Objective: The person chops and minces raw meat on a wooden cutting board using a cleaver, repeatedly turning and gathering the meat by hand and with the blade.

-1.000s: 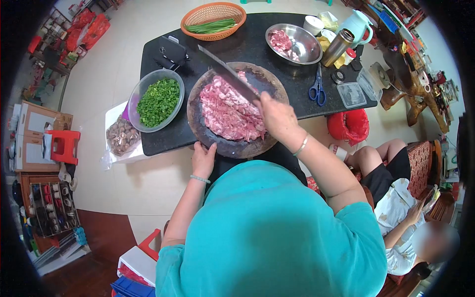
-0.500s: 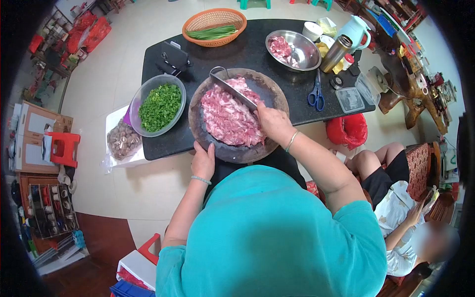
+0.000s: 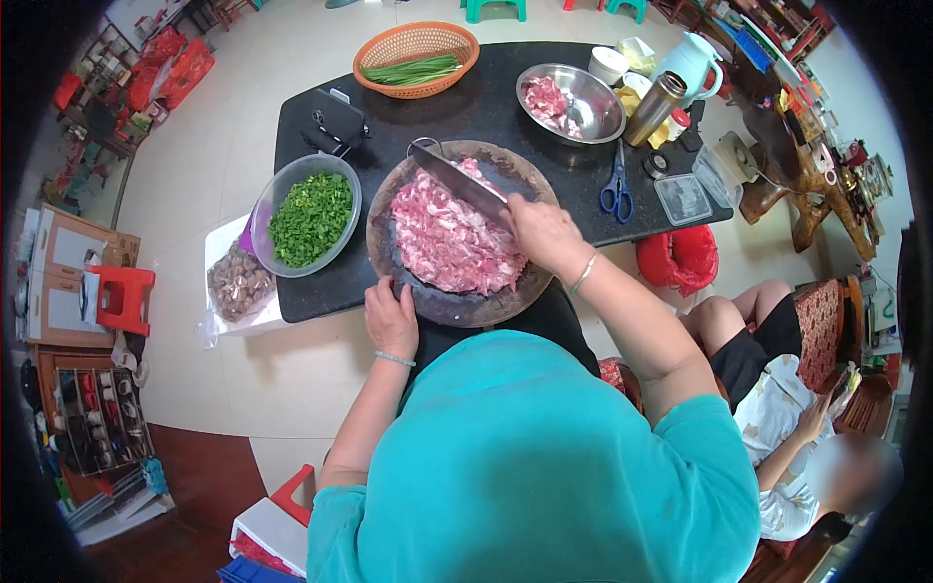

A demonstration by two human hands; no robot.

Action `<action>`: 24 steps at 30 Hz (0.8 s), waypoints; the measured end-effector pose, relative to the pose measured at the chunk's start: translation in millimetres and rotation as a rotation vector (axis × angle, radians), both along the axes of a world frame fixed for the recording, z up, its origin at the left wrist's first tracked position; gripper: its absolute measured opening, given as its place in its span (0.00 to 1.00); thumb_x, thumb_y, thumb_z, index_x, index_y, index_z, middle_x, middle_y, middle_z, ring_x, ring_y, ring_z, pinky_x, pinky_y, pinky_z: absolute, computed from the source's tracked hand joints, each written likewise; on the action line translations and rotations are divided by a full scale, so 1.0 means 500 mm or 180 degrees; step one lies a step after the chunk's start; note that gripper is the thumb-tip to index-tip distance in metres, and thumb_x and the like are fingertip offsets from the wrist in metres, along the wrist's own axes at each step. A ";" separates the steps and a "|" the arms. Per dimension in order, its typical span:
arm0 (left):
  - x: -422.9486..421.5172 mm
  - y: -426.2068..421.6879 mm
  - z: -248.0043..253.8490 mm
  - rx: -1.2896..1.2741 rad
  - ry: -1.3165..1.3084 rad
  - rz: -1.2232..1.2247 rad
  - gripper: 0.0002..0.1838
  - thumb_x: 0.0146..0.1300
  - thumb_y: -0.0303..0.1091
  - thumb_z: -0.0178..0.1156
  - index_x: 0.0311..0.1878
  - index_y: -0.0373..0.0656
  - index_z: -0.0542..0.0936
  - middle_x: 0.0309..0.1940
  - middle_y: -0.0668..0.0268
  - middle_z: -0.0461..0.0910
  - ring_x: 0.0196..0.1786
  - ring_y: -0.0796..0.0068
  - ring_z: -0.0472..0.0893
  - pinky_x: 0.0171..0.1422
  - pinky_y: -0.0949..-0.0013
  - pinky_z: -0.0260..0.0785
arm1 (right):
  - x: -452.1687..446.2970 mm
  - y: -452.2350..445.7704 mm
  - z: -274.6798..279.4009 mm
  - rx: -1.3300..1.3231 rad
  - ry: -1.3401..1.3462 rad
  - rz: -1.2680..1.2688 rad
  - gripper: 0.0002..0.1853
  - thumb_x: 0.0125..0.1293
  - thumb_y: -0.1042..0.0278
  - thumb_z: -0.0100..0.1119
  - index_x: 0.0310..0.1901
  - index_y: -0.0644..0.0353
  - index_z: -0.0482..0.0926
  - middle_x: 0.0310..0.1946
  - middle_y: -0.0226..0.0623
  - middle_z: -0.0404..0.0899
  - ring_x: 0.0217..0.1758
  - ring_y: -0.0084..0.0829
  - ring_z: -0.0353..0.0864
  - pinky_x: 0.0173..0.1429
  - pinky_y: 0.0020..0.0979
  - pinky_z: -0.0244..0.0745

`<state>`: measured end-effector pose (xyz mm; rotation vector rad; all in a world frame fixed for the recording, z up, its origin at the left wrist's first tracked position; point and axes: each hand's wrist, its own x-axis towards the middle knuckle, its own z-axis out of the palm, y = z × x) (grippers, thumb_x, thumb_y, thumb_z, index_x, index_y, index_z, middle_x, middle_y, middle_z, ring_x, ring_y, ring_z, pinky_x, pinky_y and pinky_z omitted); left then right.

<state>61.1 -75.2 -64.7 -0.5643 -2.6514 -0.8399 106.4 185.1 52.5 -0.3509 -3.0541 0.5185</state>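
Observation:
My right hand is closed round the handle of a cleaver, whose blade slants up and left over the chopped meat. The pink and white meat is spread across a round wooden chopping board. My left hand holds the near left rim of the board, its fingers curled at the edge. To the left of the board stands a clear bowl of chopped greens.
On the black table are an orange basket of long greens, a black case, a steel bowl with meat, blue-handled scissors and a flask. A seated person is at right.
The cleaver and my right hand have shifted slightly, with the blade lying a little flatter to view. My left hand has changed its hold on the rim, its fingers now more bent.

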 end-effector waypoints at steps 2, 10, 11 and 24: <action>-0.005 -0.004 -0.001 0.0127 0.0198 -0.0019 0.12 0.63 0.35 0.57 0.46 0.40 0.74 0.37 0.54 0.72 0.41 0.52 0.75 0.45 0.55 0.68 | 0.008 -0.008 0.042 -0.0013 0.0408 -0.0138 0.15 0.71 0.56 0.45 0.39 0.62 0.67 0.26 0.55 0.79 0.31 0.56 0.79 0.37 0.53 0.73; -0.076 0.064 -0.001 0.0422 0.0616 -0.0186 0.08 0.66 0.35 0.53 0.32 0.43 0.75 0.28 0.60 0.76 0.34 0.56 0.76 0.38 0.56 0.66 | -0.011 0.010 -0.031 0.0052 -0.0195 -0.0103 0.13 0.70 0.60 0.44 0.45 0.63 0.68 0.33 0.56 0.80 0.40 0.54 0.81 0.47 0.51 0.73; -0.080 0.066 -0.005 0.0382 0.0535 -0.0107 0.08 0.66 0.35 0.53 0.32 0.43 0.75 0.29 0.60 0.76 0.34 0.56 0.76 0.38 0.56 0.67 | -0.013 0.013 -0.008 0.0105 -0.0237 -0.0059 0.14 0.70 0.60 0.44 0.44 0.63 0.68 0.32 0.55 0.81 0.40 0.53 0.81 0.46 0.50 0.74; -0.083 0.063 -0.013 0.0171 0.0449 -0.0082 0.10 0.67 0.37 0.52 0.33 0.44 0.75 0.29 0.60 0.76 0.34 0.56 0.77 0.38 0.56 0.67 | -0.016 0.016 -0.016 -0.0353 -0.0218 -0.0208 0.16 0.69 0.58 0.46 0.42 0.65 0.72 0.34 0.55 0.80 0.42 0.53 0.80 0.47 0.51 0.73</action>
